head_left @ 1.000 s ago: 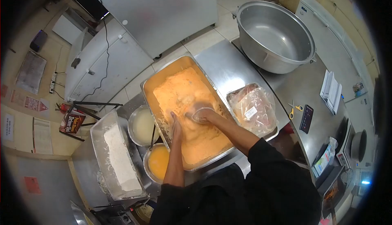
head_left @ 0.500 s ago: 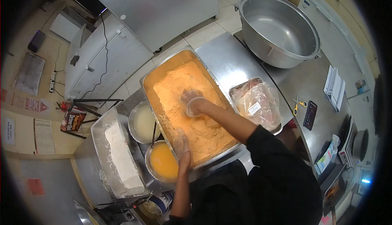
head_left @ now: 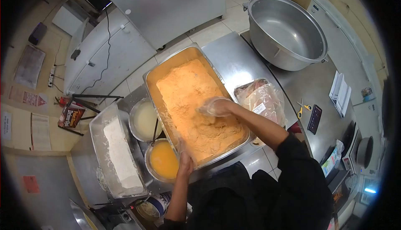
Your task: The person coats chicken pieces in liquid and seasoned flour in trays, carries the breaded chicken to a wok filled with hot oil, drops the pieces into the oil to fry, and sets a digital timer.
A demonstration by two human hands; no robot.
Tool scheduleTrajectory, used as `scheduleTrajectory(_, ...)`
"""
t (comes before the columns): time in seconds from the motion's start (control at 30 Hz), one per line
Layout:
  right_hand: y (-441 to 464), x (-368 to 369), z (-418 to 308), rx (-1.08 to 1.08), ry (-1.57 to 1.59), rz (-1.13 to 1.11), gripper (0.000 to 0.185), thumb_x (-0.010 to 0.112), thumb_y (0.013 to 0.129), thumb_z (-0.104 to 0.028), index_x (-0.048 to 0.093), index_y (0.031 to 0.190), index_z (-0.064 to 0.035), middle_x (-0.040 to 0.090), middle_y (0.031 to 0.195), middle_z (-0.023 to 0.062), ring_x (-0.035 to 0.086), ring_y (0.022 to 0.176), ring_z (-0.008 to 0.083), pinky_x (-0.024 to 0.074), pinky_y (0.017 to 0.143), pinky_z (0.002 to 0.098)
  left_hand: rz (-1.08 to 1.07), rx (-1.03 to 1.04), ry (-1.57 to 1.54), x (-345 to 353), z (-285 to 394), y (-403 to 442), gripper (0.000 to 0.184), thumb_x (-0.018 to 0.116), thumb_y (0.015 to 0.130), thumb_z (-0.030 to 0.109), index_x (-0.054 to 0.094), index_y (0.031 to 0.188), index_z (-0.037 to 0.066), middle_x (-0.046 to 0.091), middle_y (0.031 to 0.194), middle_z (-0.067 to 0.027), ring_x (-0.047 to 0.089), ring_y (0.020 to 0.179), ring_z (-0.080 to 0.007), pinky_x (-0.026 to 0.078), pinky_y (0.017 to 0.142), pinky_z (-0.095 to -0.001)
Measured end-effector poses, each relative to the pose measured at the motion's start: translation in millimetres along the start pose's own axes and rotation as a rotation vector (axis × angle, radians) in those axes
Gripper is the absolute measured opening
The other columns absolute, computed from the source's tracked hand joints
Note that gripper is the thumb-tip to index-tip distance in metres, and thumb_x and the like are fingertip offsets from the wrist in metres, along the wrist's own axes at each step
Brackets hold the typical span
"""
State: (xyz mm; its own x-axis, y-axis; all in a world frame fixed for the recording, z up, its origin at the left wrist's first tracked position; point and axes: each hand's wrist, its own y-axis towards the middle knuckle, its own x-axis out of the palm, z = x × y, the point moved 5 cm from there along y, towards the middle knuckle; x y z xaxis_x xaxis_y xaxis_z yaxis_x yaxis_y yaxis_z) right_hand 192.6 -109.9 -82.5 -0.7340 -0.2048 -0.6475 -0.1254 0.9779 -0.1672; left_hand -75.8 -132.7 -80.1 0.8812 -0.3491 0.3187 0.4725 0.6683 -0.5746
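Observation:
A deep metal tray [head_left: 151, 88] holds orange powder [head_left: 184, 81], loose and uneven. My right hand [head_left: 215, 106], in a clear plastic glove, reaches into the powder right of the tray's middle; its fingertips are blurred and what they hold, if anything, is hidden. At the near left edge of the tray is my left hand [head_left: 185, 157], also gloved, with its fingers smeared by motion. Beside it stands a bowl of orange liquid [head_left: 164, 160], and above that a bowl of pale liquid [head_left: 146, 120].
A tray of white flour [head_left: 119, 150] lies at the left. Bagged meat [head_left: 263, 102] sits in a tray at the right. Beyond are a large metal pot [head_left: 288, 33], yellow scissors [head_left: 300, 112], a phone [head_left: 315, 119] and papers [head_left: 340, 94]. A black stand [head_left: 96, 97] rises behind the bowls.
My right hand first moved up and left over the powder, then came back right and nearer. My left hand has gone from inside the tray to its near left edge.

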Motion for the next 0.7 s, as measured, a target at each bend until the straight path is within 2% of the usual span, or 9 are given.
scheduleTrajectory(0.13,-53,-17,-39,0.229,-0.054,0.475,0.046,0.042,0.101,-0.044,0.061,0.123,-0.0074,0.065,0.110,0.0247,0.061,0.102,0.0391,0.0464,0.096,0.0455,0.055,-0.200,-0.096,4,-29,44,0.078,0.029,0.101,0.062,0.022,0.154,0.006,0.032,0.155,-0.0159,0.032,0.143,-0.0284,0.028,0.117,-0.0422)
scheduleTrajectory(0.2,-56,9,-43,0.642,-0.239,0.048,0.049,0.037,0.103,-0.048,0.053,0.136,-0.0151,0.059,0.121,0.0277,0.057,0.115,0.0373,0.0465,0.097,0.0445,-0.056,-0.154,-0.215,23,-28,58,0.077,0.029,0.101,0.064,0.027,0.152,0.006,0.039,0.151,-0.0152,0.040,0.137,-0.0303,0.035,0.112,-0.0455)
scheduleTrajectory(0.23,-52,19,-33,0.633,-0.240,0.060,0.049,0.037,0.103,-0.048,0.053,0.136,-0.0151,0.059,0.121,0.0277,0.057,0.115,0.0373,0.0465,0.097,0.0445,-0.176,-0.107,-0.327,36,-21,65,0.078,0.029,0.100,0.065,0.032,0.150,0.007,0.045,0.146,-0.0146,0.048,0.131,-0.0321,0.043,0.107,-0.0488)
scheduleTrajectory(0.33,-44,33,-16,0.519,0.222,0.213,0.057,0.032,0.104,-0.051,0.044,0.145,-0.0136,0.056,0.132,0.0253,0.056,0.121,0.0330,0.0502,0.095,0.0431,-0.158,-0.116,-0.191,51,-13,80,0.078,0.028,0.099,0.066,0.033,0.149,0.006,0.048,0.144,-0.0150,0.050,0.129,-0.0327,0.044,0.107,-0.0491)
scheduleTrajectory(0.4,-57,35,-10,0.525,1.398,0.548,0.065,0.036,0.103,-0.054,0.042,0.144,-0.0043,0.050,0.143,0.0179,0.052,0.127,0.0274,0.0464,0.102,0.0425,-0.222,-0.115,-0.189,59,8,66,0.077,0.028,0.099,0.066,0.034,0.149,0.007,0.048,0.143,-0.0152,0.051,0.129,-0.0325,0.045,0.106,-0.0487)
scheduleTrajectory(0.53,-80,22,-6,0.399,1.500,0.384,0.066,0.037,0.103,-0.055,0.038,0.148,-0.0060,0.047,0.145,0.0186,0.049,0.129,0.0277,0.0438,0.105,0.0384,-0.296,-0.100,-0.138,40,25,39,0.080,0.026,0.099,0.067,0.028,0.153,0.009,0.041,0.149,-0.0170,0.045,0.135,-0.0315,0.041,0.109,-0.0476)
scheduleTrajectory(0.57,-86,23,-4,0.409,1.507,0.392,0.066,0.037,0.103,-0.055,0.038,0.148,-0.0060,0.047,0.145,0.0186,0.049,0.129,0.0277,0.0438,0.105,0.0384,-0.298,-0.113,-0.135,34,19,35,0.080,0.026,0.099,0.067,0.028,0.153,0.009,0.041,0.149,-0.0170,0.045,0.135,-0.0315,0.041,0.109,-0.0476)
scheduleTrajectory(0.6,-91,21,-3,0.454,0.944,0.279,0.065,0.039,0.102,-0.053,0.042,0.144,-0.0043,0.050,0.140,0.0198,0.051,0.127,0.0295,0.0442,0.104,0.0385,-0.172,-0.070,0.032,19,13,33,0.081,0.026,0.099,0.067,0.023,0.155,0.009,0.035,0.153,-0.0175,0.039,0.138,-0.0310,0.037,0.112,-0.0471)
scheduleTrajectory(0.7,-102,41,-14,0.574,0.189,0.131,0.061,0.043,0.101,-0.050,0.048,0.137,-0.0014,0.054,0.137,0.0218,0.053,0.125,0.0341,0.0436,0.103,0.0386,-0.046,-0.137,0.271,9,-13,21,0.081,0.024,0.101,0.065,0.017,0.156,0.005,0.026,0.158,-0.0161,0.031,0.143,-0.0290,0.029,0.116,-0.0442)
